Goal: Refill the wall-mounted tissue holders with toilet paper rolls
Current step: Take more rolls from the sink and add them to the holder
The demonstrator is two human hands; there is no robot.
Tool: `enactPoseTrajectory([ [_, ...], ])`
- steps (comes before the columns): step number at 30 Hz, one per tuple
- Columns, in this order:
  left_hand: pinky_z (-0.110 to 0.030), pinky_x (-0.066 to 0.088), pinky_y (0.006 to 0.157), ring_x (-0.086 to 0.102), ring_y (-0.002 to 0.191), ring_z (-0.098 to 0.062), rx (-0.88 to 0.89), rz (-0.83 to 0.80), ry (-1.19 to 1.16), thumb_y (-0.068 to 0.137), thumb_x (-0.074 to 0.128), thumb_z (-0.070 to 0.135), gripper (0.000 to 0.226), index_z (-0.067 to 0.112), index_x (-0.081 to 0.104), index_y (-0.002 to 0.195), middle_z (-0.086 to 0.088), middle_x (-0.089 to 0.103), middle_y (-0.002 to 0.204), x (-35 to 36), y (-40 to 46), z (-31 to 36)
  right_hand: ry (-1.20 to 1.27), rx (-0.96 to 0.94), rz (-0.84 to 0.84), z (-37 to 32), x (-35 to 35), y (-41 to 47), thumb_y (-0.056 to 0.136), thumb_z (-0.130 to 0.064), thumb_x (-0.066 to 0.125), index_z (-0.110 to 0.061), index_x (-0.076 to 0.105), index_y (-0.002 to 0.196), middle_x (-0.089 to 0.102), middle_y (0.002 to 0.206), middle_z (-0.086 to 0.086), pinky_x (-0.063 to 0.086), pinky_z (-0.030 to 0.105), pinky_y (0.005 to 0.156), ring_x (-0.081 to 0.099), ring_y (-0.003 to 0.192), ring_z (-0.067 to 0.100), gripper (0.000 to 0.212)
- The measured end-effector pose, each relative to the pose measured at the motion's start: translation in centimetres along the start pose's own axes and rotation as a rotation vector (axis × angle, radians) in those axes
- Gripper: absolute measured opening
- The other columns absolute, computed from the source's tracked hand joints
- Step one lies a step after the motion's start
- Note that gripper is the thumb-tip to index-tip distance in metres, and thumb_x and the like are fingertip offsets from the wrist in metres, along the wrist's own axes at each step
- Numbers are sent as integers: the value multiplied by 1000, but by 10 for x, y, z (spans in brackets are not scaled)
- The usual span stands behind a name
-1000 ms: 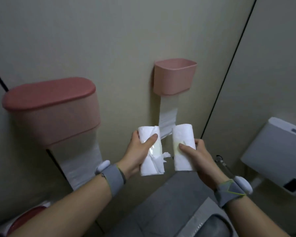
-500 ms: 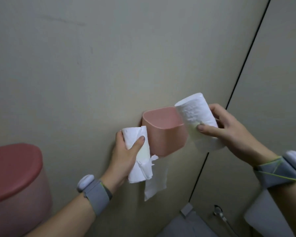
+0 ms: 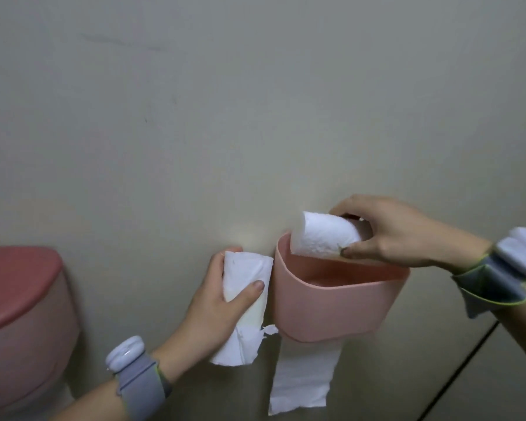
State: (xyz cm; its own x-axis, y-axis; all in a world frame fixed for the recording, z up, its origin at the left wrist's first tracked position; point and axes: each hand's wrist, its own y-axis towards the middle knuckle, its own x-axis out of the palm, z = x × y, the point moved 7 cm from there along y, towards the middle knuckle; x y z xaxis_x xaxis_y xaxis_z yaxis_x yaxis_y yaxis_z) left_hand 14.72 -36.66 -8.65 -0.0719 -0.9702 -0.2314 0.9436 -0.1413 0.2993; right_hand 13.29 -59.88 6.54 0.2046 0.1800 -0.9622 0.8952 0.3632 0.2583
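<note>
A restroom stall wall, seen from above the hands: at far left of the open pink holder [image 3: 331,308], well apart from it, sits a lidded pink dispenser [image 3: 22,299], which has slid toward the frame's edge as the view swung up and in over the past second. Just left of the open pink holder, the left hand [image 3: 219,299] is wrapped around a spare roll [image 3: 243,305] that stands nearly upright, its side touching or almost touching the holder's outer wall; its torn lower edge hangs ragged. That hand has shifted little relative to the holder. The open pink holder is fixed to the wall, and a loose tissue tail [image 3: 304,381] hangs from its underside.

Above the holder's rim, the right hand [image 3: 395,232] pinches a second roll [image 3: 325,235] between thumb and fingers. Half a second ago this roll was beside the holder's right edge; now it lies tilted on its side directly over the mouth, its lower end dipping past the rim. The refill of this holder looks moments from done: the roll appears to need only lowering and release. The spare roll likely awaits another holder.
</note>
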Motion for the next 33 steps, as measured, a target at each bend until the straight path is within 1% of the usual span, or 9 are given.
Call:
enactPoseTrajectory([
  [3,-26,50,84,62,101,4,-4,72,25,68,66,64,53,56,43,115,28,61,110,6,2,3,-159,-151,-153,8,22,5,72,-43,73,-32,58,117,62,109,-9,48,33,82,58,99,16,49],
  [5,-37,54,90,64,103,-3,-19,100,13,68,67,64,56,52,45,117,24,62,110,6,-3,0,-271,-262,-193,4,36,8,73,-50,68,-29,57,115,62,109,-6,47,32,76,59,98,19,48],
  [7,-42,54,93,65,104,-5,-34,137,20,67,68,63,55,52,46,117,23,63,110,10,-7,-1,-333,-369,-208,2,44,9,75,-53,64,-27,55,111,61,108,-5,47,32,74,59,98,21,46],
  [12,-42,55,91,66,102,-2,-48,215,25,67,70,61,53,55,47,114,24,65,110,13,-15,1,-381,-543,-235,-2,53,10,80,-53,57,-25,52,109,59,110,-4,49,36,76,60,97,23,41],
  [19,-43,54,95,65,104,-2,-55,274,59,66,70,63,57,55,46,117,26,64,113,10,-23,7,-450,-710,-152,-10,62,10,91,-55,46,-24,43,117,53,115,-2,51,42,74,59,95,26,41],
  [24,-43,54,94,66,103,-4,-40,288,57,66,71,62,55,53,48,115,23,65,111,9,-23,14,-453,-713,-135,-6,63,8,92,-48,46,-24,34,114,53,106,-1,50,42,70,56,91,27,34],
  [28,-41,55,91,66,102,-4,-10,287,42,66,71,62,55,53,49,115,23,65,111,6,-21,23,-366,-677,-229,-6,70,9,93,-37,48,-26,37,113,55,103,-1,49,39,71,57,86,27,26],
  [31,-32,54,85,66,100,-1,27,299,34,66,71,61,52,53,49,113,23,64,110,0,-19,34,-242,-576,-299,4,66,14,89,-43,55,-33,39,112,59,106,-8,46,34,72,55,86,20,30],
  [33,-30,54,82,66,98,-3,51,317,28,67,72,59,52,50,50,113,21,65,107,-7,-17,46,-206,-534,-314,9,63,14,90,-47,55,-35,43,115,60,107,-11,46,32,76,55,88,15,30],
])
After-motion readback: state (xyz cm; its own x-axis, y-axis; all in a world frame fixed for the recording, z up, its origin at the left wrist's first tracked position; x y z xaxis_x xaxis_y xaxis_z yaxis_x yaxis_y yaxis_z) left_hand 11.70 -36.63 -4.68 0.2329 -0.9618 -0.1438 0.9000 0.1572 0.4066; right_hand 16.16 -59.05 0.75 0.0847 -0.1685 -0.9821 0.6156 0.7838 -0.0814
